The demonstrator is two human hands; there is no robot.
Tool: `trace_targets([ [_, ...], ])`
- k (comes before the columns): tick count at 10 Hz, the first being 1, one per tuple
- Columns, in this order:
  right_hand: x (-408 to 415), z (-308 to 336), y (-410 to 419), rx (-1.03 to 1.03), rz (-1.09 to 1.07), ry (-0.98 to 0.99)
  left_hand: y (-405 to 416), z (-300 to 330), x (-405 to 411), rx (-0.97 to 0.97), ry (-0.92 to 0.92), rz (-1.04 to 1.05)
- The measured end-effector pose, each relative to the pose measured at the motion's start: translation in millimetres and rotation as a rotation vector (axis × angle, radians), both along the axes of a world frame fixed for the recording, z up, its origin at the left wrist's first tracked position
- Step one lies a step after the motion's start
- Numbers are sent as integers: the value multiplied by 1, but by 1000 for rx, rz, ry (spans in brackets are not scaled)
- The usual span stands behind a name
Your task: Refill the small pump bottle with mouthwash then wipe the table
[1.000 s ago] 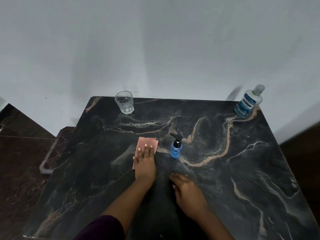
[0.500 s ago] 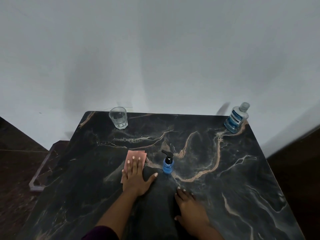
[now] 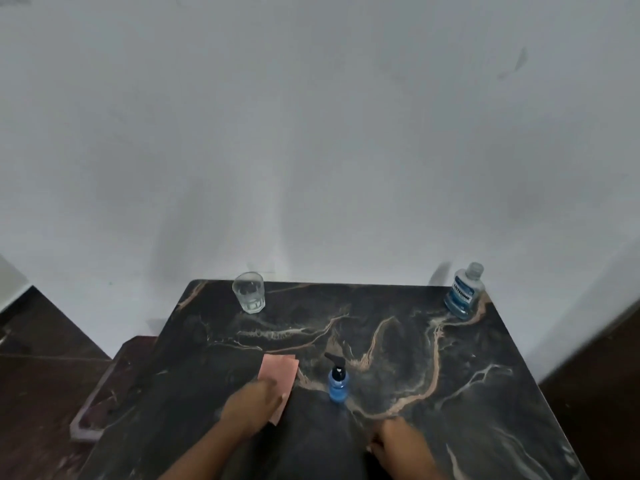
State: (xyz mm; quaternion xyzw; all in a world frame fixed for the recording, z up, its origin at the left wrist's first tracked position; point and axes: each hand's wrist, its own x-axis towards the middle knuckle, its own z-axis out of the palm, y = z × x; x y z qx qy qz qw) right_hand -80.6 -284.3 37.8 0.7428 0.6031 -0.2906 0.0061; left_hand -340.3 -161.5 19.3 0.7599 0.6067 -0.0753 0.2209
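Observation:
A small pump bottle (image 3: pixel 337 381) with blue liquid and a black pump stands near the middle of the dark marble table (image 3: pixel 450 368). Just left of it lies a pink cloth (image 3: pixel 280 370). My left hand (image 3: pixel 251 408) lies blurred on the cloth's near part, fingers curled; whether it grips the cloth I cannot tell. My right hand (image 3: pixel 398 441) rests on the table near the front edge, below and right of the pump bottle, holding nothing. The big mouthwash bottle (image 3: pixel 464 294) stands capped at the far right corner.
A clear drinking glass (image 3: pixel 249 296) with a little water stands at the table's far left edge. A white wall rises right behind the table. A low reddish ledge (image 3: pixel 100 407) and dark floor lie to the left.
The view has tilted up, so the table sits lower in frame. My left hand has slid back toward me along the cloth, fingers curling. My right hand has drawn back toward the front edge.

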Motion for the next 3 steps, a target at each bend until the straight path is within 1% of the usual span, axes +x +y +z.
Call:
trace_targets([
  [1,27,18,4,94,-31,-61,15,32,-10,280,-123,55],
  [2,52,47,23,273,-43,-126,42,85,-14,541,-265,28],
  [3,70,93,52,495,16,-178,75,150,-4,765,-314,9],
])
